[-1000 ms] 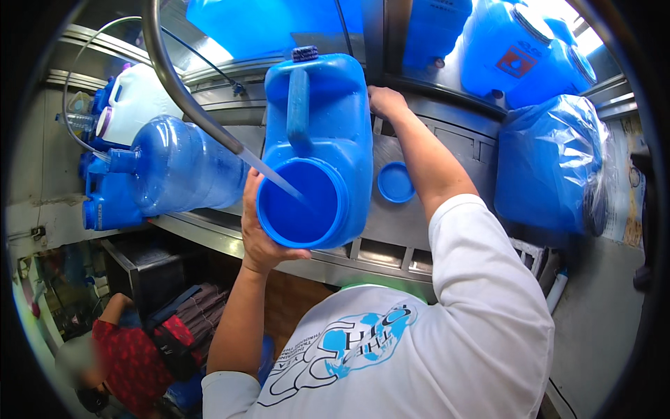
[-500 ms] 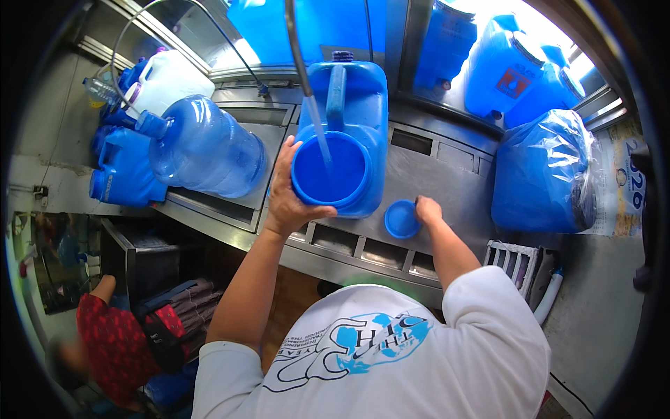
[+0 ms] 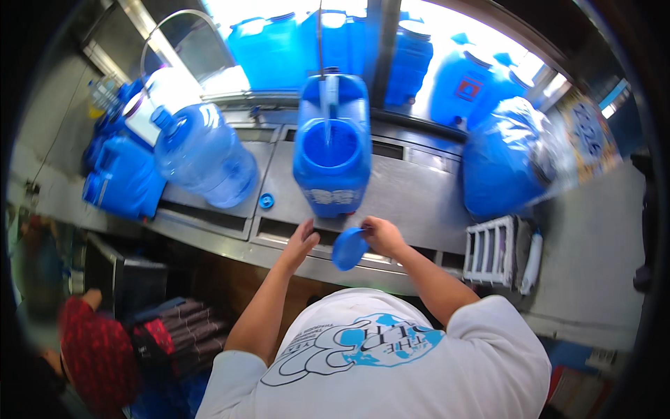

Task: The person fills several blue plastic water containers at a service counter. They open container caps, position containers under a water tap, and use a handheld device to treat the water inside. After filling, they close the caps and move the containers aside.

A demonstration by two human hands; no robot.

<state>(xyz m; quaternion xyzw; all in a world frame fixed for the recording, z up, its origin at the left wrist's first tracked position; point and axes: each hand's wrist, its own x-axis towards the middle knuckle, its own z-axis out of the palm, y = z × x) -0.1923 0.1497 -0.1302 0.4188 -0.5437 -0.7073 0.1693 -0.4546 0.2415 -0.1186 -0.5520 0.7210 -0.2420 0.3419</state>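
Note:
A round blue lid [image 3: 349, 250] is pinched at its edge by my right hand [image 3: 382, 237], tilted over the front edge of the steel counter [image 3: 412, 188]. My left hand [image 3: 300, 246] is beside the lid, empty, thumb and fingers apart. Just beyond both hands stands a blue water jug [image 3: 331, 171] with a wide round mouth, a handle and a small dark cap at its back. From above, a thin hose [image 3: 320, 42] sends a stream of water into the mouth. A small blue cap [image 3: 266, 201] lies on the counter left of the jug.
Left on the counter are a clear blue round bottle [image 3: 206, 153] and a blue jug [image 3: 125, 178]. A plastic-wrapped blue container [image 3: 506, 160] and a white rack [image 3: 490, 251] are at the right. More blue containers [image 3: 460, 84] stand behind glass. A person in red [image 3: 98, 349] is at lower left.
My left hand has let go of the jug's rim and come down toward me. My right hand has lifted the lid off the counter and brought it left. The jug now stands more upright in view.

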